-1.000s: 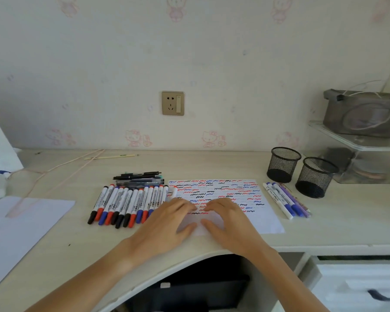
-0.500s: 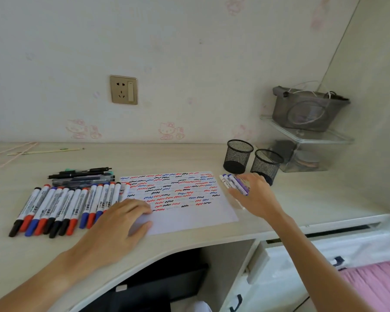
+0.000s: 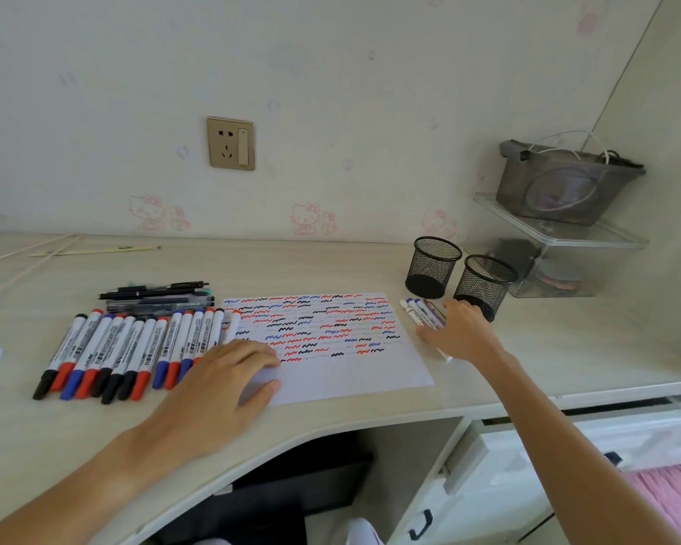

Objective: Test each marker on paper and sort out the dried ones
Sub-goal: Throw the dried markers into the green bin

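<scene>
Head view: two mesh cups (image 3: pixel 433 269), contents indiscernible.

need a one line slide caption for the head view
Left hand rests on the scribble-covered test paper while the right hand reaches a small group of markers beside two mesh cups.

Pale desk (image 3: pixel 331 265), scribbled paper (image 3: pixel 343 371), marker row (image 3: pixel 134 348), two mesh cups (image 3: pixel 433 273)

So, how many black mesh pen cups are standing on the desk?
2. One mesh cup stands right of the paper, near the wall; the other mesh cup stands beside it, just behind the right hand.
</scene>
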